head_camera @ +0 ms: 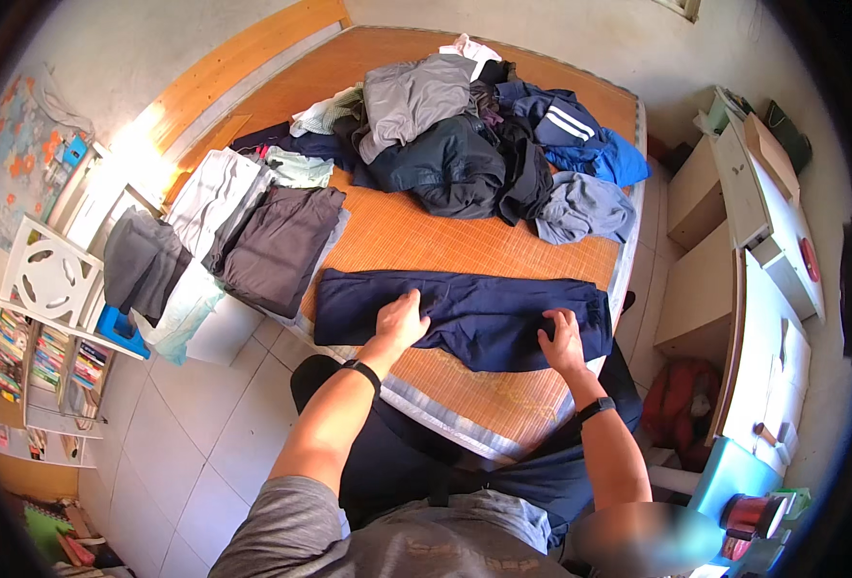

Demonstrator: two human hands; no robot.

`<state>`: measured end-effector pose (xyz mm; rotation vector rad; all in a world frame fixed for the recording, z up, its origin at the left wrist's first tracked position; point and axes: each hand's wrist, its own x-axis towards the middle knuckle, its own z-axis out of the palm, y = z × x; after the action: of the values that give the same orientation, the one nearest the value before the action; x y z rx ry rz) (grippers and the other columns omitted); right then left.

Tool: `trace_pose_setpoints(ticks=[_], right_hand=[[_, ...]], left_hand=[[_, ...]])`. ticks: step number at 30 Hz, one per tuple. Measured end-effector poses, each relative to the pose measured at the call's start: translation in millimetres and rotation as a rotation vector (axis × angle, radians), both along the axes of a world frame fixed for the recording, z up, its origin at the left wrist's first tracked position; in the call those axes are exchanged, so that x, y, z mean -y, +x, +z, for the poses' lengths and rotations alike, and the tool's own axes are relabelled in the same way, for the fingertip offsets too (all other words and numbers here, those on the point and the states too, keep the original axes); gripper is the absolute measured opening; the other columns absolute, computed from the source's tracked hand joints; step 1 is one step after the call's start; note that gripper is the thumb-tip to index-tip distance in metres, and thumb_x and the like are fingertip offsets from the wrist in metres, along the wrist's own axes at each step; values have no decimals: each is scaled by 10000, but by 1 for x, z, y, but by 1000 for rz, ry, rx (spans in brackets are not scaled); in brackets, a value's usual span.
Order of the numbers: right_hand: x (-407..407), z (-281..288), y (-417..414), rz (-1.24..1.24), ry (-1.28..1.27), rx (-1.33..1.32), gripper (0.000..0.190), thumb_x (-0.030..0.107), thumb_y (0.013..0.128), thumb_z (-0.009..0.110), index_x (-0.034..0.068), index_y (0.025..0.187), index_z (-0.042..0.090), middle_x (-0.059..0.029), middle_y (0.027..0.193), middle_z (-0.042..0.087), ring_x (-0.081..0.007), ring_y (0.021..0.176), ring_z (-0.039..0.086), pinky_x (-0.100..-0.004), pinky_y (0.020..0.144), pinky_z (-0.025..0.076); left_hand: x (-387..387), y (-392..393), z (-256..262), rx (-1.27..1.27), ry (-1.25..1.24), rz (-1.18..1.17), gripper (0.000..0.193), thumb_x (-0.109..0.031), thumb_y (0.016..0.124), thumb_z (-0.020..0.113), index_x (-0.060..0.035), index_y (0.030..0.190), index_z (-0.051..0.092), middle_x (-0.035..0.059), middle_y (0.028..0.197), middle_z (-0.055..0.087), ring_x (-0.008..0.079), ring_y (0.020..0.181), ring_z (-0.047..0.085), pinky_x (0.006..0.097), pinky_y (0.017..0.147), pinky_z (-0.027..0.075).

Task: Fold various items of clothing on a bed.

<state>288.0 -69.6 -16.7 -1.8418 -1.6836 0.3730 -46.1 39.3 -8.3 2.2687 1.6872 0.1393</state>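
Note:
A pair of navy trousers (484, 318), folded lengthwise, lies across the woven mat in front of me. The waistband end is at the right, and the lower edge bulges unevenly near the middle. My left hand (401, 318) rests on the left half of the cloth, its thumb and forefinger apart. Near the waistband, my right hand (562, 339) touches the fabric with fingers bent and a gap to the thumb. Neither hand visibly grips any cloth. Each wrist wears a dark band.
A heap of loose clothes (440, 159) covers the bed's far part. Folded dark trousers (281, 242) and folded light garments (213, 195) are stacked at the left. The woven mat (484, 397) ends at the bed edge by my legs. White cabinets (693, 289) stand to the right.

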Motion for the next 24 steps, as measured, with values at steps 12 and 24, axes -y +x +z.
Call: trace_pose_setpoints(ticks=[12, 24], right_hand=[[7, -1, -20, 89, 5, 231, 425, 175, 803, 696, 72, 1200, 586, -141, 1313, 517, -336, 1264, 461, -460, 1039, 362], [5, -11, -28, 220, -238, 440, 735, 485, 928, 540, 107, 1514, 308, -177, 1587, 220, -351, 1476, 174, -503, 1186, 159]], left_hand=[[-20, -39, 0, 388, 324, 140, 255, -316, 870, 661, -62, 850, 662, 161, 798, 629, 377, 828, 620, 473, 742, 494], [-53, -219, -70, 325, -161, 695, 728, -419, 749, 786, 120, 1187, 567, 287, 1157, 638, 384, 1116, 614, 427, 982, 465]])
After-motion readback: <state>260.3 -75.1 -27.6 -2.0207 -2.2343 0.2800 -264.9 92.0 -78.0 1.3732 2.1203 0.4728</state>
